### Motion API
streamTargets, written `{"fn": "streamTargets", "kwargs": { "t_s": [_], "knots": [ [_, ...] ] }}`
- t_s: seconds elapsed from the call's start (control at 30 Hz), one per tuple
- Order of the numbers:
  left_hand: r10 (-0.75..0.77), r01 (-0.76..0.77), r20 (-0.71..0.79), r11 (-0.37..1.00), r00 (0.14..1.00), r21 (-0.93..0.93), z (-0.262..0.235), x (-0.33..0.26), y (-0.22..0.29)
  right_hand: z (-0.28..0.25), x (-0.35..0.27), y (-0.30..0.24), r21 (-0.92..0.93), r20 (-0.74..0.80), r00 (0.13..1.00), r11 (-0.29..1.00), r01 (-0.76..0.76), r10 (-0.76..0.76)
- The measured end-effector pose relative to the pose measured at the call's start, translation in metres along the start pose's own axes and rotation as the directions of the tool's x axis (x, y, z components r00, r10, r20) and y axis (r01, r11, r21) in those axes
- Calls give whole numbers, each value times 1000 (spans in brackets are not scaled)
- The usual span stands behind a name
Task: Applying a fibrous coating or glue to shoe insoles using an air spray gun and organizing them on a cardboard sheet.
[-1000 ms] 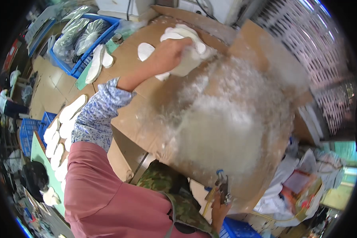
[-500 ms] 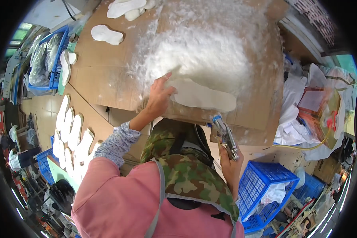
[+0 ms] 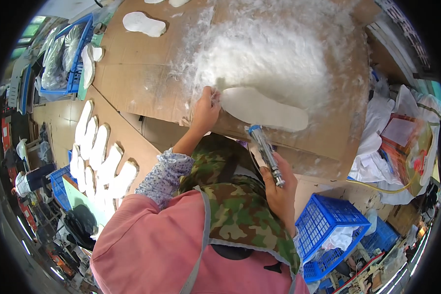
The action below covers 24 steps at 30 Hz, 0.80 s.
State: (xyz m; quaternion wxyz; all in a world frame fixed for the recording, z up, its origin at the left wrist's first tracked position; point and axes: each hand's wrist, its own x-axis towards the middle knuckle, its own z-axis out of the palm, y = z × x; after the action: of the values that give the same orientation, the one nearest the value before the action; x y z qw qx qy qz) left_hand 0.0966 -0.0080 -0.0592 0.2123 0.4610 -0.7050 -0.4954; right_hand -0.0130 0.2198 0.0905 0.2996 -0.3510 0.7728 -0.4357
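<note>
A white insole (image 3: pixel 267 109) lies along the near edge of the white fibre patch on the cardboard. My left hand (image 3: pixel 206 109) is closed at its left end, with fingers curled and fingertips pinching at that tip. My right hand (image 3: pixel 281 188) is wrapped round a metal spray gun (image 3: pixel 265 151) with a blue nozzle end. The nozzle is just off the cardboard's near edge, close below the insole, and pointing toward it. The gun's lower part is partly hidden by my hand.
Loose white fibre (image 3: pixel 274 54) covers much of the cardboard sheet (image 3: pixel 142 81). Another insole (image 3: pixel 144 24) lies far left. Several insoles (image 3: pixel 100 147) rest on the left-hand surface. Blue crates (image 3: pixel 318 225) stand low right and far left. A yellow hose (image 3: pixel 384 185) runs at right.
My left fingers, spread over the insole's end before, are now drawn together at its tip. The spray gun has turned and shifted left, its nozzle nearer the insole. The whole view has shifted a little.
</note>
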Motion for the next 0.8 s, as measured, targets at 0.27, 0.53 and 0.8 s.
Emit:
{"fn": "streamTargets", "kwargs": {
  "t_s": [0.27,0.53,0.8],
  "knots": [
    [-13,18,55,997,998,-80,0,8,-13,21,7,-12,3,81,988,992,-129,129],
    [-10,21,110,995,994,-101,-1,11,-10,24,8,-12,-4,103,975,980,-200,199],
    [-54,82,153,980,987,-183,-3,11,-6,15,2,-8,-23,-39,971,972,-235,234]
  ]
}}
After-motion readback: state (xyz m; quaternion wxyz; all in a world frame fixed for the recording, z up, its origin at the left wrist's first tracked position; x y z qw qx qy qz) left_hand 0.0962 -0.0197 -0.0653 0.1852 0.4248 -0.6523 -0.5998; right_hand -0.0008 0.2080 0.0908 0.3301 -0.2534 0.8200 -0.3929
